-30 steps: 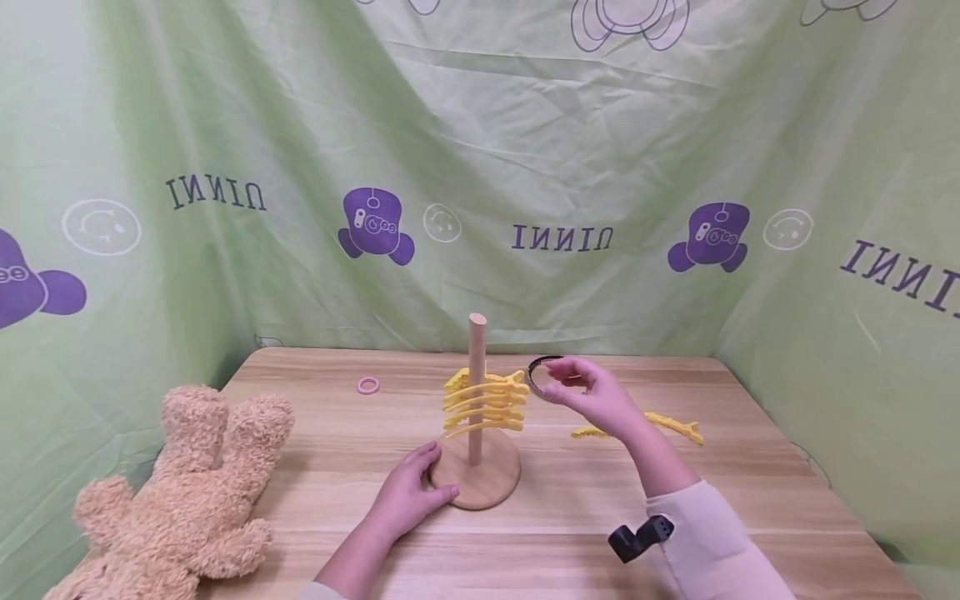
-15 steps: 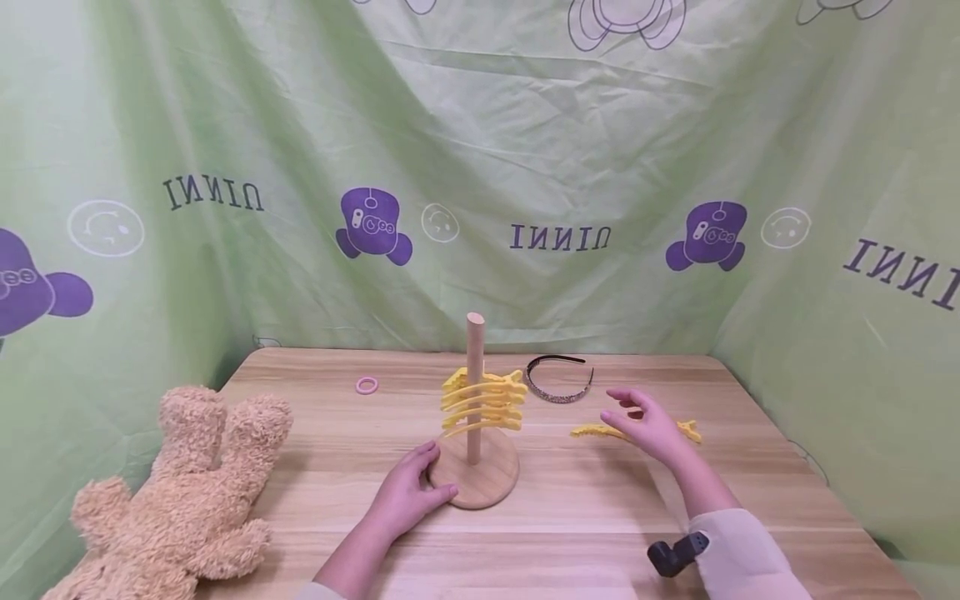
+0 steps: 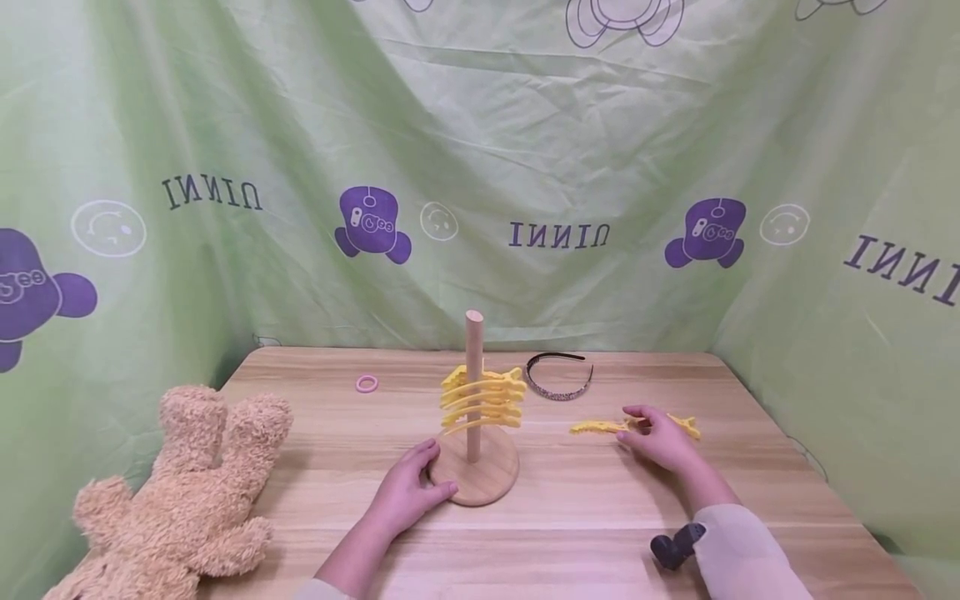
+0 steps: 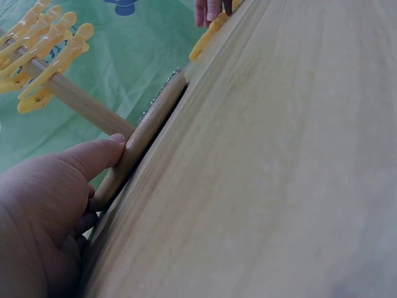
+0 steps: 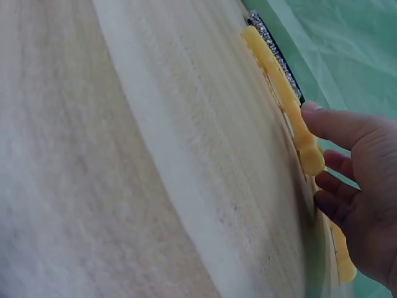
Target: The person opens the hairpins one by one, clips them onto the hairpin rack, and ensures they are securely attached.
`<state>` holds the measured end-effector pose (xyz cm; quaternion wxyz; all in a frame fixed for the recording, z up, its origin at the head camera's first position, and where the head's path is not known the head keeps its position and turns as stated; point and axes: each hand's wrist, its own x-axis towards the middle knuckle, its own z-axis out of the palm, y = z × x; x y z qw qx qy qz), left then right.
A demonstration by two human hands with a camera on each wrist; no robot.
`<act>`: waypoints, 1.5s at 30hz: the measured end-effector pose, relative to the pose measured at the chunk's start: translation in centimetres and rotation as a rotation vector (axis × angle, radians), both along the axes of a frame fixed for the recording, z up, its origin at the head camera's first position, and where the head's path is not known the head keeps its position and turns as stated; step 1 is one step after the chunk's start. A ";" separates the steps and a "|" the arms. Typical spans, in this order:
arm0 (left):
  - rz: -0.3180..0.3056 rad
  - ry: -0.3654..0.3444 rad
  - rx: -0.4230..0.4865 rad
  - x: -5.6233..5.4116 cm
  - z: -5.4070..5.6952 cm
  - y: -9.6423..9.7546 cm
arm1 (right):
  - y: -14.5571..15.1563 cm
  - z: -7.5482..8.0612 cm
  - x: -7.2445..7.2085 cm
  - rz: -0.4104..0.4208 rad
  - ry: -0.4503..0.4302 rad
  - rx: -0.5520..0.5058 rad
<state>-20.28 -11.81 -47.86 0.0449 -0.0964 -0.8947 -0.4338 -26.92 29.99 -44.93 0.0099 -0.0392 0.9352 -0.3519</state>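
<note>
My left hand (image 3: 408, 492) holds the edge of a wooden stand's round base (image 3: 487, 479), its thumb on top as the left wrist view shows. Several yellow alligator hair clips (image 3: 498, 398) are stacked across the stand's upright post (image 3: 474, 337). To the right, my right hand (image 3: 660, 440) is low over two more yellow clips lying on the table. One clip (image 5: 279, 87) runs past my thumb in the right wrist view, the thumb tip right at its side. Beyond my loosely bent fingers shows the other clip (image 5: 342, 257). Part of the clips is hidden behind the hand.
Behind the stand, to its right, lies a black headband (image 3: 558, 395) with a glittery band. A small pink ring (image 3: 367, 383) is at the back left of the table. A fluffy teddy bear (image 3: 180, 508) lies along the left side. Green printed cloth (image 3: 480, 167) hangs around the table.
My right hand has left the headband on the table, moved right and come down to the loose yellow clips. The left hand has stayed at the stand's base.
</note>
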 end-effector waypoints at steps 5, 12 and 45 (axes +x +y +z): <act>0.003 0.006 0.003 -0.2 -0.1 0.0 | 0.4 -0.4 -0.3 0.014 0.035 0.019; 0.004 0.015 0.003 -0.2 -0.1 0.0 | 0.5 -0.5 -0.3 0.046 0.058 0.034; -0.006 0.010 -0.007 -0.2 -0.2 -0.1 | -3.7 7.8 3.1 0.109 0.348 -0.209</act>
